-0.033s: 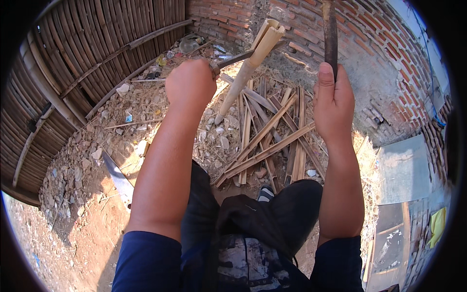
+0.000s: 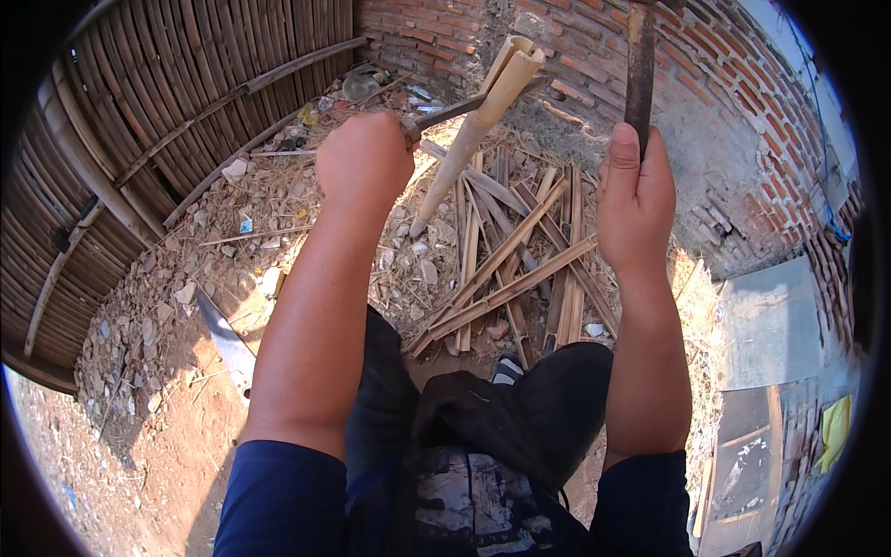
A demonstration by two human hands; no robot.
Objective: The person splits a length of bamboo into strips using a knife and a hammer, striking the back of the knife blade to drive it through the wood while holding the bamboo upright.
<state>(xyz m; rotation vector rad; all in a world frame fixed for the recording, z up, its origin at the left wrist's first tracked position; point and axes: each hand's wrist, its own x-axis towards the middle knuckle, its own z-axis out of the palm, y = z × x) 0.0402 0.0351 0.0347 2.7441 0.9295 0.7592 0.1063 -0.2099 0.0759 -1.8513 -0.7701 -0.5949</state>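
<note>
A bamboo pole (image 2: 464, 153) leans up from the rubble in front of me, its upper end split open. The dark blade of a machete (image 2: 449, 113) lies across the pole below its top, lodged in the split, with the tip showing on the far right side. My left hand (image 2: 365, 162) is closed round the machete's handle. Off to the right, my right hand (image 2: 638, 200) grips the dark handle of a hammer (image 2: 639, 84), held upright. The hammer's head is mostly cut off by the upper edge, and it is apart from the machete and the pole.
Split bamboo strips (image 2: 520, 278) lie crisscrossed before my knees. A saw-like blade (image 2: 223, 339) rests on the ground left of my forearm. A bamboo fence (image 2: 186, 84) stands at left, a brick wall (image 2: 733, 121) at right. Grey sheets (image 2: 770, 320) lean at lower right.
My right hand and the hammer have shifted very slightly, bringing part of the hammer's head into sight at the upper edge. My left hand, the machete and the pole look unchanged.
</note>
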